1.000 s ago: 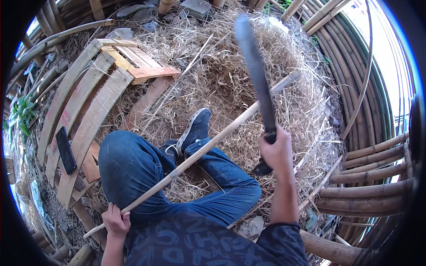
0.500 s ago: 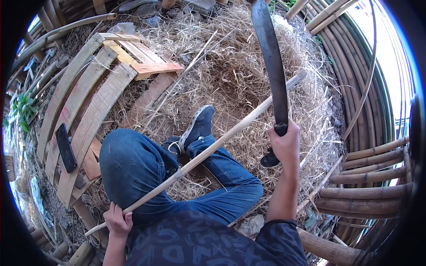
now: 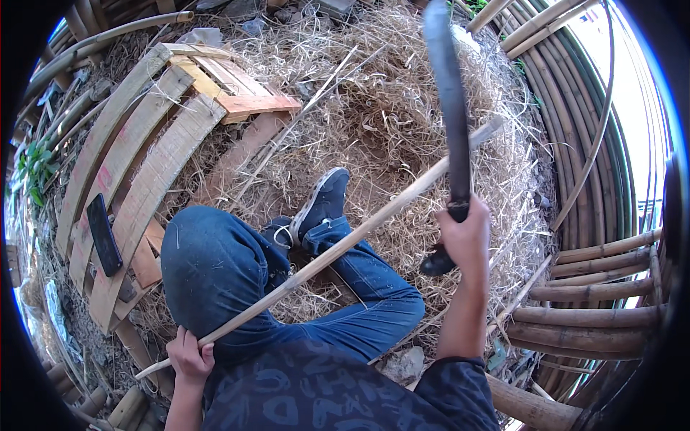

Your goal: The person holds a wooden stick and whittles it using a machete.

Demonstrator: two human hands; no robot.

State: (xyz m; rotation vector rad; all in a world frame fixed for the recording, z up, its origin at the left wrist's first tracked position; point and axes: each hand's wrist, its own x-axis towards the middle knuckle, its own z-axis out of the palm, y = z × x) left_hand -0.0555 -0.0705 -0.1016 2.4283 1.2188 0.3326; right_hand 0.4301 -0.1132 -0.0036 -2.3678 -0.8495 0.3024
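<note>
A long, pale bamboo pole (image 3: 359, 233) slants across my lap, from low left up to the far right. Near its lower end my left hand (image 3: 190, 355) is closed around it, beside my bent knee. My right hand (image 3: 463, 233) grips the dark handle of a machete (image 3: 453, 108), whose long blade points away from me. The blade passes over the pole's far part in this view; I cannot tell whether they touch. Its tip is a little blurred.
A wooden pallet (image 3: 154, 154) lies at the left with a black phone (image 3: 104, 233) on it. Pale shavings (image 3: 388, 93) cover the ground ahead of my shoes (image 3: 323, 201). Bamboo poles (image 3: 560, 144) are stacked along the right, with shorter bamboo pieces (image 3: 596, 314) nearer me.
The machete has shifted slightly to the right and its blade is now blurred by motion. The pole and my left hand stay almost where they were.
</note>
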